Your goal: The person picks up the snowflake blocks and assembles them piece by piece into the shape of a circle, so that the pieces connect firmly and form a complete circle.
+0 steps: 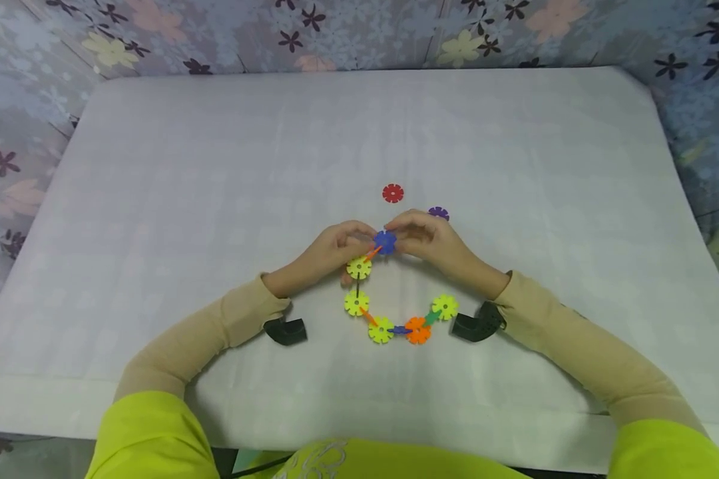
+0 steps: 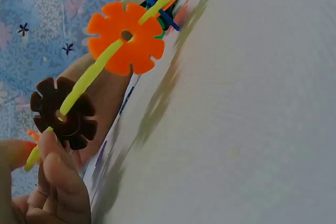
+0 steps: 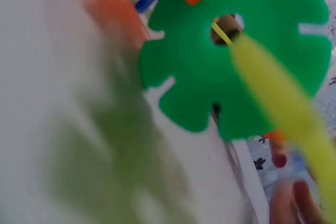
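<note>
A ring-shaped chain of interlocking notched plastic discs lies before me, open at the right, in the head view. My left hand [image 1: 339,247] pinches the chain near its upper left end, by a yellow disc [image 1: 359,267] and an edge-on orange disc [image 1: 373,253]. At that end, my right hand [image 1: 422,234] holds the blue disc [image 1: 385,242] by its right side. The left wrist view shows the left fingertips [image 2: 55,161] at the yellow disc, below a brown disc [image 2: 64,113]. A large green disc [image 3: 184,77] partly hides the right fingers [image 3: 283,198] in the right wrist view.
Beyond the hands, a loose red disc [image 1: 393,193] lies on the white-covered table [image 1: 245,146]. A purple disc [image 1: 439,213] is partly hidden behind the right hand. Black wrist mounts [image 1: 285,331] sit below both forearms, close to the chain's lower part.
</note>
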`<state>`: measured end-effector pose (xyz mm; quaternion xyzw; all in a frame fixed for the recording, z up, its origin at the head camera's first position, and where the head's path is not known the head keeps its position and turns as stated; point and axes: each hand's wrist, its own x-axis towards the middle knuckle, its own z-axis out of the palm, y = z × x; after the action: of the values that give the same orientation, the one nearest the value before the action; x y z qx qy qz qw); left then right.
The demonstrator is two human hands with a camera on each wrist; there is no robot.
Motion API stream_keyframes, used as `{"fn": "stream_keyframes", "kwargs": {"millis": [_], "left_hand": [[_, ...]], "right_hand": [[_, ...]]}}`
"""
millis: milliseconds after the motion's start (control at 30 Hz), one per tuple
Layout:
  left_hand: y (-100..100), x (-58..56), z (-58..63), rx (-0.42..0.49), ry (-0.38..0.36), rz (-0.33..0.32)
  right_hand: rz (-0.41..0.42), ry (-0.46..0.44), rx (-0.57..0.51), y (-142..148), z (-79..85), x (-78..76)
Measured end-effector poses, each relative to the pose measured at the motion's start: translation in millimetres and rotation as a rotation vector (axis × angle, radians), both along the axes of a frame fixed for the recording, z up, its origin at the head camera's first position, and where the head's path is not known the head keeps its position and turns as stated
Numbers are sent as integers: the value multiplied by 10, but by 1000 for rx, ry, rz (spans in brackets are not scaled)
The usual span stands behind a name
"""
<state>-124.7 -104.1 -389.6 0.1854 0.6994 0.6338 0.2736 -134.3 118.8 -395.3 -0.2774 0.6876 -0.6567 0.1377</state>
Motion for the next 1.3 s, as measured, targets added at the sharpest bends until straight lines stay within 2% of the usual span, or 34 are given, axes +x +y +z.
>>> {"fn": "stream_keyframes", "kwargs": {"millis": [100, 167, 200, 267, 400, 500, 600, 633, 800, 1033, 1200, 1300], "left_hand": [[-3, -14, 6, -53, 72, -8], [-2, -19, 8, -77, 106, -9], [-1, -20, 8, -81, 118, -10], [2, -21, 5, -74, 112, -9], [2, -25, -18, -58, 92, -4], [-3, -24, -27, -47, 79, 1], [-6, -17, -19, -33, 74, 6], [-5, -15, -15, -26, 68, 6], [2, -3, 9, 10, 47, -3], [7, 0, 13, 23, 31, 13], [3, -2, -7, -18, 75, 73], [-3, -5, -22, -22, 122, 148]], "right_hand": [[-76, 372, 282, 18, -9, -61], [-112, 535, 510, 38, -19, -95], [-114, 578, 608, 51, -20, -101], [-119, 611, 734, 74, -28, -108], [-144, 673, 800, 91, -35, -113], [-115, 674, 846, 85, -40, -112], [-111, 663, 831, 79, -38, -118], [-126, 655, 801, 80, -37, -119], [-187, 722, 637, 97, -46, -139], [-203, 676, 451, 102, -75, -164], [-301, 614, 371, 104, -32, -109], [-287, 523, 269, 89, 34, -54]]}}
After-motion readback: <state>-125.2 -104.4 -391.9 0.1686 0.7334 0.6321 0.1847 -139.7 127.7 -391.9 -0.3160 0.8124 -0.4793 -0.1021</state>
